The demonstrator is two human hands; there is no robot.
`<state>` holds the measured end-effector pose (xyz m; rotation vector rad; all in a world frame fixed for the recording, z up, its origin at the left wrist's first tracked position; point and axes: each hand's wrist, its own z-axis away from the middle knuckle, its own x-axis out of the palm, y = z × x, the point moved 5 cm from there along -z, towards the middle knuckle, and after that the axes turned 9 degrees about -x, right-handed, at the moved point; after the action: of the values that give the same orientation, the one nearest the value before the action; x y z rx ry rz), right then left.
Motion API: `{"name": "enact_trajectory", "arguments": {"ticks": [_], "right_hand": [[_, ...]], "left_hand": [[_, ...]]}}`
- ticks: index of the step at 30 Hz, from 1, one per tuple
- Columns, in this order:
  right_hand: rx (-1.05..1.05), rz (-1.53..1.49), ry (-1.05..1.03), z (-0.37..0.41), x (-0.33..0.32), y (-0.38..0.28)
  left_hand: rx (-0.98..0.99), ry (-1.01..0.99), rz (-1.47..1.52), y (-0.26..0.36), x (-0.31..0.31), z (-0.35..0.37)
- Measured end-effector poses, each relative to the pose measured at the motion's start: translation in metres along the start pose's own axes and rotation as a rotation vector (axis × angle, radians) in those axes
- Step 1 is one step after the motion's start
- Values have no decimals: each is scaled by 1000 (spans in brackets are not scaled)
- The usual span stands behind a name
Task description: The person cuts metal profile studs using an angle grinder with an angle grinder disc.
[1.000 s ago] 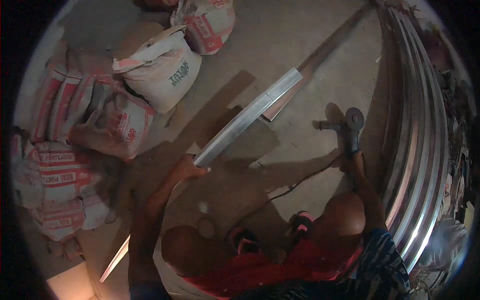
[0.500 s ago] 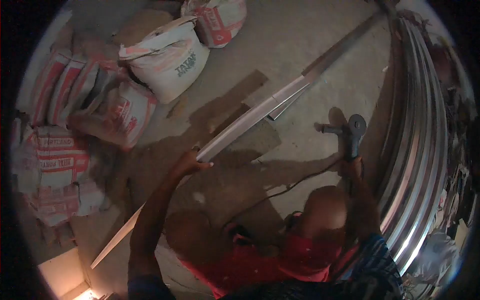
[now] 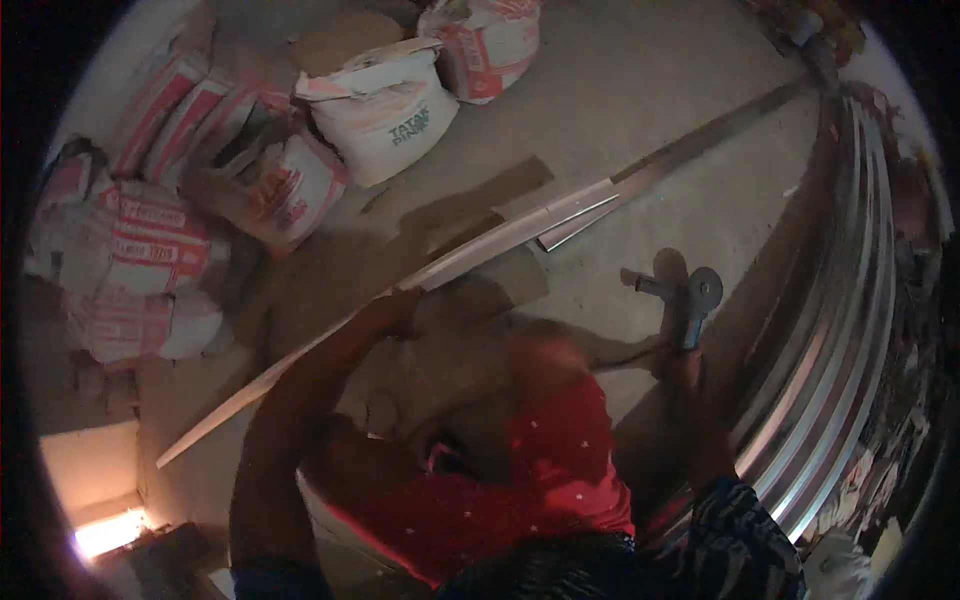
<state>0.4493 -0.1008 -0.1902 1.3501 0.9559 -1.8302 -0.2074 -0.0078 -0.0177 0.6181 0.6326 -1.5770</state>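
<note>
A long, narrow metal profile (image 3: 490, 243) runs slantwise from the lower left to the upper middle. My left hand (image 3: 398, 312) is closed round it near its middle, with the fingers partly in shadow. A short metal piece (image 3: 580, 222) lies on the floor against the profile's far part. On the right, my right hand (image 3: 686, 368) grips the body of an angle grinder (image 3: 703, 295), its round head upward and its side handle pointing left. The grinder is apart from the profile. My knees, in red dotted cloth, are bent between my arms.
Cement sacks (image 3: 150, 235) are stacked at the left, and a white sack (image 3: 385, 115) stands at the upper left. Long shiny metal profiles (image 3: 830, 370) lie bundled along the right. A bright lamp (image 3: 112, 532) glows at the lower left. Shadows cross the concrete floor (image 3: 640, 120).
The view has shifted, with the sacks now further right. The profile lies at a flatter slant, my left hand still on it. The grinder sits slightly lower in view, still in my right hand.
</note>
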Motion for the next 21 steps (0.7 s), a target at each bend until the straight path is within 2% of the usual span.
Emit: {"name": "enact_trajectory", "arguments": {"ticks": [2, 5, 8, 14, 16, 19, 21], "right_hand": [[-10, -11, -23, 0, -2, 0], [-32, -15, -51, 0, -10, 2], [-53, -16, -60, -4, -9, 7], [-122, -17, -87, -7, -6, 0], [-121, -19, -83, -8, -9, 0], [-116, -18, -86, -6, -10, 4], [-113, -18, -91, -3, -13, 6]], "left_hand": [[-67, -41, 79, 3, 11, -13], [-189, 33, 103, 4, 40, -38], [-281, 42, 164, 8, 42, -35], [-275, 251, 296, 20, 49, -7], [-383, 151, 309, 22, 50, -14], [-506, 66, 299, 39, 20, 1], [-507, 52, 272, 46, 24, -4]]}}
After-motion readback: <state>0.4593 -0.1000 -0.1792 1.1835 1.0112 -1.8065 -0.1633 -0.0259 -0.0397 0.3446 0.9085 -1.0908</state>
